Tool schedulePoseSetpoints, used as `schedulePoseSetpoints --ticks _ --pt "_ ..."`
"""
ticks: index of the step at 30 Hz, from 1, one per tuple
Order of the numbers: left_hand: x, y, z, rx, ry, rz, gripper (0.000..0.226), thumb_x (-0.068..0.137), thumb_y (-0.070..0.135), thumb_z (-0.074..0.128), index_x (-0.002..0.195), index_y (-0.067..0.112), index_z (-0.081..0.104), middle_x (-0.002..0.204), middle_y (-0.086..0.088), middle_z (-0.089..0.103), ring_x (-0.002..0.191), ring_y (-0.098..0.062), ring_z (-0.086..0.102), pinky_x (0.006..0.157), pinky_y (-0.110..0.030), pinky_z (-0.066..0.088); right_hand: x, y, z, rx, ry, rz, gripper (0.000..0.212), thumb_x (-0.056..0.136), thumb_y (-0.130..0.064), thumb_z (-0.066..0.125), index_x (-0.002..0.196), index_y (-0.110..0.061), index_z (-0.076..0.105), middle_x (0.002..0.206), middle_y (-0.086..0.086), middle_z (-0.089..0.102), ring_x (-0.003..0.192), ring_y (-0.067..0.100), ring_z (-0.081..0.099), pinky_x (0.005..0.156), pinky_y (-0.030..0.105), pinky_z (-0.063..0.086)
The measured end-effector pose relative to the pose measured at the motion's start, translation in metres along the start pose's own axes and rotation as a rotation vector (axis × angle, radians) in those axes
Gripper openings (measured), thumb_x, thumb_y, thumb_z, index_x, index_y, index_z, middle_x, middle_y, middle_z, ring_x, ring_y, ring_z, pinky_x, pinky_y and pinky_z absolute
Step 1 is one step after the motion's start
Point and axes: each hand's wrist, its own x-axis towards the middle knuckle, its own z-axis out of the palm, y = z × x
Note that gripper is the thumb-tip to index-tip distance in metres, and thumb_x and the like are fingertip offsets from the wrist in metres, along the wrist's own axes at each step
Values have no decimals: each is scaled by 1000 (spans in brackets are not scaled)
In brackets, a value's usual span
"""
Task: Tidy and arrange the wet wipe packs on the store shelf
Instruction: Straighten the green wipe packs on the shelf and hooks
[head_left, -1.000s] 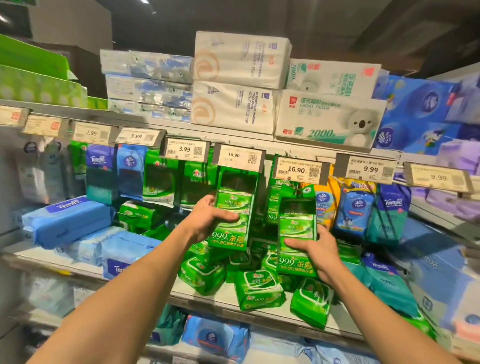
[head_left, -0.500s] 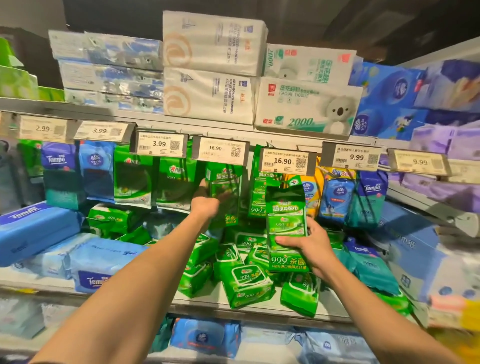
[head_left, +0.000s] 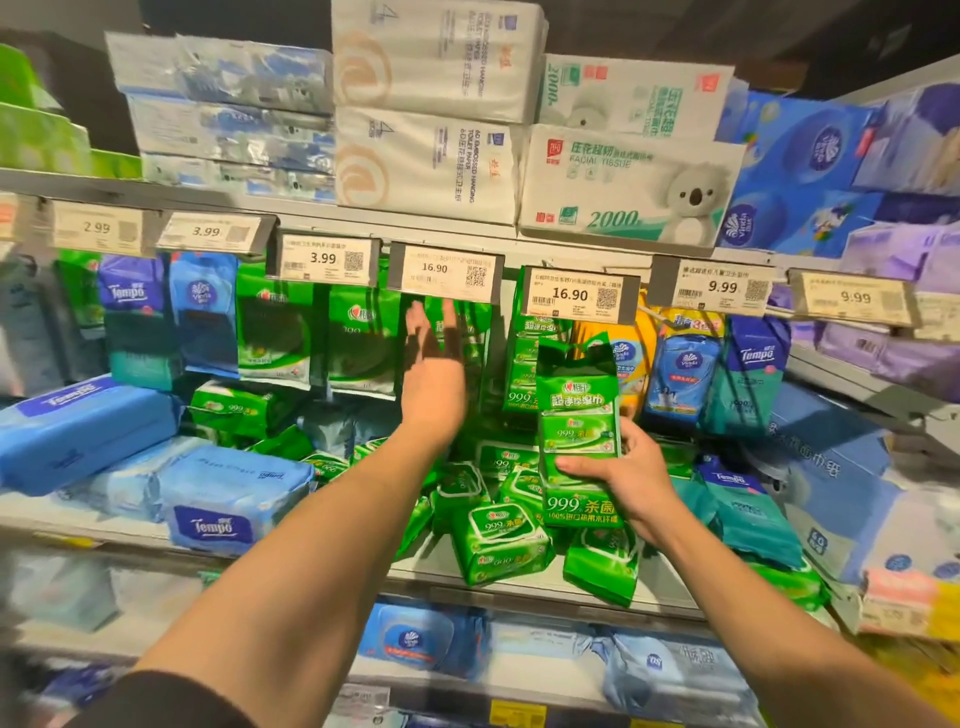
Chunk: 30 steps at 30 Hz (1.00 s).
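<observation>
Left hand (head_left: 434, 374), a second ago gripping a green multipack, now empty, fingers straight, reaching up under the 16.90 price tag (head_left: 447, 274) at frame centre, that pack apparently hung behind it. Right hand (head_left: 631, 480) gripping second green wet wipe multipack (head_left: 579, 441) right of centre, above loose green packs (head_left: 498, 540) on the shelf (head_left: 311, 577); likely next to hang.

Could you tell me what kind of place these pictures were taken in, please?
Most likely a supermarket's paper-goods aisle: price tags clipped along the shelf edge, stacked tissue packs above, and hanging green wet wipe packs.
</observation>
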Motion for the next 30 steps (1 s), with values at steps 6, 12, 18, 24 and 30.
schedulePoseSetpoints --ticks 6,12,18,24,30 --pt "-15 -5 6 381 -85 78 113 84 67 54 153 16 -20 155 -36 -12 145 -40 -24 114 -53 25 -1 -4 -1 75 -18 12 76 46 -5 89 116 -10 61 100 9 77 93 28 74 89 52 56" --pt "-36 -7 7 482 -216 209 77 89 68 43 144 15 34 139 -20 47 137 -38 32 111 -54 26 1 -9 3 116 -41 -6 64 59 5 86 117 -8 61 99 9 77 93 27 74 85 46 58" --pt "-46 -28 -3 403 -26 345 54 89 54 49 124 13 54 122 -10 56 121 -30 47 99 -46 38 12 -20 23 242 -55 -37 59 60 10 83 113 -4 61 102 16 75 96 38 71 87 58 55" --pt "-49 -51 -13 300 -285 183 35 91 51 46 95 18 58 97 -4 66 93 -27 63 72 -36 50 13 -28 41 356 -79 -92 67 57 9 82 118 -3 58 105 20 73 96 40 71 81 57 57" --pt "-57 -69 -13 333 -392 151 32 88 50 49 90 20 60 92 -6 68 87 -29 64 69 -34 49 7 -23 41 277 -114 -131 69 56 14 81 118 -4 56 103 19 74 95 41 71 79 52 59"
